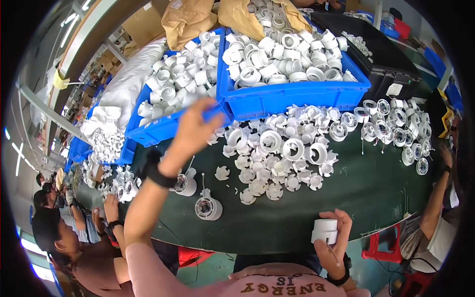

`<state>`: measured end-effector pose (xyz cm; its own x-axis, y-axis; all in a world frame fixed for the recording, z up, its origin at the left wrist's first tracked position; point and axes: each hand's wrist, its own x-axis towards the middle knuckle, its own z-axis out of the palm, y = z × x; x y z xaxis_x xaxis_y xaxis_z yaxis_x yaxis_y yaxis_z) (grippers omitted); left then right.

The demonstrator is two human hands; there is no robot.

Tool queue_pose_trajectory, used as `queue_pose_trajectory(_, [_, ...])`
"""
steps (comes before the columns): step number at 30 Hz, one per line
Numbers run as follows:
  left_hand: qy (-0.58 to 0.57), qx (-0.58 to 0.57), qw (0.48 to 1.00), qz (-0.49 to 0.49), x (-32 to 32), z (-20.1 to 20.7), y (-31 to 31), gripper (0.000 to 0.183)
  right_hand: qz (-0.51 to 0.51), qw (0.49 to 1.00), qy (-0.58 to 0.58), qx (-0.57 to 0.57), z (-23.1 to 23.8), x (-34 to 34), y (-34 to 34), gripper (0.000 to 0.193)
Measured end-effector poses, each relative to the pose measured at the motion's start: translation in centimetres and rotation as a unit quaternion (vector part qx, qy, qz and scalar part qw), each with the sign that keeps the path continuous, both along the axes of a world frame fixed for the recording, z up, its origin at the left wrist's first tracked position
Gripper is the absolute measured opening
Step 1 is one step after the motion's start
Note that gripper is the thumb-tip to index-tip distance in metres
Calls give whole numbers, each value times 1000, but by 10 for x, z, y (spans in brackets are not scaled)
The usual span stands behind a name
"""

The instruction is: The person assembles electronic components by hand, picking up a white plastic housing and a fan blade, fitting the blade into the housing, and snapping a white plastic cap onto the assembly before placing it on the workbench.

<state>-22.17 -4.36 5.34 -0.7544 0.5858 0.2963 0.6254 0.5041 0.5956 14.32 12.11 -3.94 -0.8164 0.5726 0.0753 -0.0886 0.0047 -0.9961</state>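
Observation:
My right hand [335,242] is closed around a white plastic cylindrical housing [325,230] near the table's front edge. A thin pale wire hangs from that housing. My left hand [195,127] is stretched forward at the front wall of the left blue bin [170,121], blurred by motion, its fingers apart with nothing visible between them. White pipe-like fittings [185,74] fill this bin. Below my left forearm, two white housings with round dark-centred faces stand on the table, one a wired housing [208,207]. A single petal-edged white cap [222,173] lies beside them.
Loose white caps [274,168] and rings [293,149] are heaped mid-table. A right blue bin [297,94] holds more white fittings. Several round assemblies [396,123] cluster at the right. Other people sit close on both sides, including a person [74,242] at left. A red stool [383,247] stands below.

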Motion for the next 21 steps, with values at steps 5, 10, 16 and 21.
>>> queue_pose_trajectory(5, [-22,-263,928,262,-176,-24,-58,67,-8,984,37,176,-26,-4,-1,71])
queue_pose_trajectory(10, [-53,-148,972,176,-168,-31,-57,49,-49,943,-17,328,-33,8,1,69])
queue_pose_trajectory(16, [162,76,984,-19,39,9,-8,56,3,996,23,87,-25,-2,5,58])
queue_pose_trajectory(21, [169,-10,958,-231,177,-10,-13,73,166,958,129,-192,26,-18,-17,63])
